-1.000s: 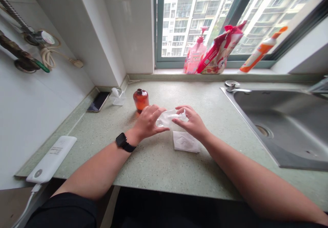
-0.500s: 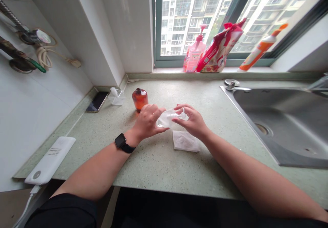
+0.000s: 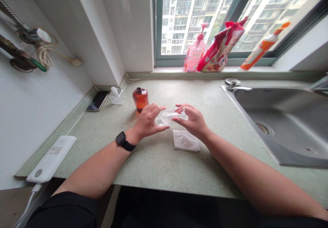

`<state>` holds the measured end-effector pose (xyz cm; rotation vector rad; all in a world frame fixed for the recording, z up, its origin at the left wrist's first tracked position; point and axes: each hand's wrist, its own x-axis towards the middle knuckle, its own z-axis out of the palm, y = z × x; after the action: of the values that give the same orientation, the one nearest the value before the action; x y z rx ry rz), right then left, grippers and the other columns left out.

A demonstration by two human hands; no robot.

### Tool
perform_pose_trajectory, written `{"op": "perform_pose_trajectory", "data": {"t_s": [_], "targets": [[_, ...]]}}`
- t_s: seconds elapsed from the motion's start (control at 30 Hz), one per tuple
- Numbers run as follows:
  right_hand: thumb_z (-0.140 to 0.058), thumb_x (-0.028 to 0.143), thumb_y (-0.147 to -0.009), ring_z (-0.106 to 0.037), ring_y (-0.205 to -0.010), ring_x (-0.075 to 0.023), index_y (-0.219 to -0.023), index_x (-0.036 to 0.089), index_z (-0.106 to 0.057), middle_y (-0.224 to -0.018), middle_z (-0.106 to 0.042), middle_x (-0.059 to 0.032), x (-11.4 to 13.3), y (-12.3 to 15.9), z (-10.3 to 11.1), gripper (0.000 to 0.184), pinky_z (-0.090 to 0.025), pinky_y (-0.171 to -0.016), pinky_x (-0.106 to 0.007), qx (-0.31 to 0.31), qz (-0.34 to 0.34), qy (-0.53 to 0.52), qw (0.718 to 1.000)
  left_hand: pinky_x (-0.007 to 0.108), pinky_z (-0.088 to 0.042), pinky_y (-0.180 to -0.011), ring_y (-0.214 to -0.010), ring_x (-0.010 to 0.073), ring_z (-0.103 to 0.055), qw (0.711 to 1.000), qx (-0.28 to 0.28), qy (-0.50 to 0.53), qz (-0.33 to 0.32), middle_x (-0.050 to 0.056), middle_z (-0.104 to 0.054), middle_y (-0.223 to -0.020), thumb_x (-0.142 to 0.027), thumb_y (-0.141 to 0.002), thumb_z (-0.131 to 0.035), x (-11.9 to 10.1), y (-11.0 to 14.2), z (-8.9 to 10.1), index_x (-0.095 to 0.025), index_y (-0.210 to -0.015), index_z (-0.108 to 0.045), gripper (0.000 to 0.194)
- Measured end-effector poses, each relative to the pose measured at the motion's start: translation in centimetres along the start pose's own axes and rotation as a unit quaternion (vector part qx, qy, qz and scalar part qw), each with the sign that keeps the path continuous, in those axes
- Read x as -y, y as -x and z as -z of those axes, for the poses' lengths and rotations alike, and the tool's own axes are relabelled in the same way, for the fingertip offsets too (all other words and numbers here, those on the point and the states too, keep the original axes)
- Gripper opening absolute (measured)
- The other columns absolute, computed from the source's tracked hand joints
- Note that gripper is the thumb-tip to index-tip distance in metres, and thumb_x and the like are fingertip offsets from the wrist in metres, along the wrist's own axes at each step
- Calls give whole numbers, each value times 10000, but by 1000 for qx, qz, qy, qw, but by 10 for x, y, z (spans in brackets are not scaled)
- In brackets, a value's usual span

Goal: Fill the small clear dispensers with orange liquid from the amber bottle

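A clear pump bottle (image 3: 166,117) lies sideways between my hands, just above the counter. My left hand (image 3: 150,120), with a black watch on its wrist, grips the bottle's base end between thumb and fingers. The thumb and fingers of my right hand (image 3: 192,119) close around the pump head at the other end. Just behind my left hand an open-necked amber bottle (image 3: 140,99) stands upright, with a little dark liquid near its bottom. In front of my right hand lies a folded white tissue (image 3: 186,140).
A phone (image 3: 97,100) and a small clear container (image 3: 117,96) sit at the back left. A white power bank (image 3: 51,159) with a cable lies at the left edge. To the right is a steel sink (image 3: 256,105). A pink pump bottle (image 3: 195,54) and a red bag (image 3: 221,47) stand on the sill.
Both hands keep their hold on the clear pump bottle, almost still. The whole view has shifted very slightly.
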<state>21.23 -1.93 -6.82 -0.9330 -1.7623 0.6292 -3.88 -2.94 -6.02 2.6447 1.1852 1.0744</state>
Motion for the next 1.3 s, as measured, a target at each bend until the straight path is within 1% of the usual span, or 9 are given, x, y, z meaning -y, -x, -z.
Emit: {"op": "perform_pose_trajectory", "data": {"t_s": [0.33, 0.43, 0.57, 0.67, 0.8, 0.87, 1.0, 1.13, 1.3], "targets": [[-825, 538, -902, -745, -1213, -310, -1029, 256, -786, -1090, -788, -93, 5, -3, 3, 312, -611, -1053, -511, 27, 63, 28, 997, 479, -575, -1040, -1133, 285, -687, 991, 9, 132, 15, 100, -705, -1246, -501, -820, -934, 3, -2, 2, -237, -1384, -624, 696], [-759, 513, -954, -711, -1271, -303, -1126, 277, -785, -1210, -765, -98, 7, -2, 5, 293, -589, -1112, -532, 56, 46, 30, 997, 477, -575, -1051, -1143, 281, -691, 989, 10, 145, 28, 103, -708, -1256, -499, -824, -933, 4, -1, 1, -233, -1390, -627, 696], [-765, 489, -931, -646, -1370, -310, -1402, 326, -661, -1440, -668, -111, -1, 0, 7, 509, -607, -1102, -555, 50, -32, -3, 998, 478, -587, -1052, -1132, 270, -703, 986, 19, 158, 55, 101, -708, -1254, -525, -834, -919, 6, -2, 1, -239, -1413, -623, 710], [-796, 507, -891, -607, -1429, -326, -1495, 335, -574, -1503, -631, -127, -10, 0, 9, 666, -589, -1130, -581, 48, -77, -24, 996, 496, -579, -1084, -1183, 278, -690, 985, 25, 158, 65, 116, -680, -1308, -551, -830, -915, 8, -2, 2, -241, -1411, -632, 717], [-851, 576, -825, -599, -1444, -354, -1525, 327, -538, -1522, -630, -147, -10, 1, 4, 807, -570, -1130, -607, 75, -90, -18, 993, 514, -548, -1143, -1286, 301, -643, 988, 27, 138, 61, 136, -617, -1373, -561, -819, -920, 7, -2, 4, -233, -1410, -645, 729], [-862, 613, -806, -612, -1429, -361, -1527, 318, -536, -1511, -641, -157, -8, 3, 0, 845, -571, -1116, -614, 68, -91, -5, 994, 517, -543, -1149, -1280, 303, -638, 989, 30, 130, 56, 129, -616, -1352, -575, -817, -917, 6, -2, 4, -242, -1419, -647, 739], [-876, 656, -771, -655, -1362, -367, -1477, 284, -581, -1439, -677, -173, -13, 1, -1, 851, -587, -1084, -616, 8, -104, 27, 994, 516, -554, -1127, -1223, 297, -652, 990, 30, 122, 62, 115, -631, -1302, -615, -818, -902, 7, -3, 4, -252, -1426, -651, 752], [-858, 668, -782, -688, -1298, -364, -1399, 276, -634, -1379, -705, -168, -29, -5, 11, 764, -586, -1080, -629, -35, -110, 37, 993, 516, -552, -1130, -1212, 292, -654, 989, 32, 129, 69, 116, -628, -1303, -629, -813, -900, 10, -3, 5, -238, -1408, -663, 750], [-888, 651, -758, -640, -1383, -354, -1465, 313, -584, -1459, -669, -152, -23, -5, 11, 840, -566, -1117, -608, 34, -81, -7, 996, 527, -546, -1146, -1252, 298, -648, 989, 33, 126, 62, 118, -621, -1332, -620, -815, -902, 10, -3, 5, -248, -1432, -651, 762]]}}
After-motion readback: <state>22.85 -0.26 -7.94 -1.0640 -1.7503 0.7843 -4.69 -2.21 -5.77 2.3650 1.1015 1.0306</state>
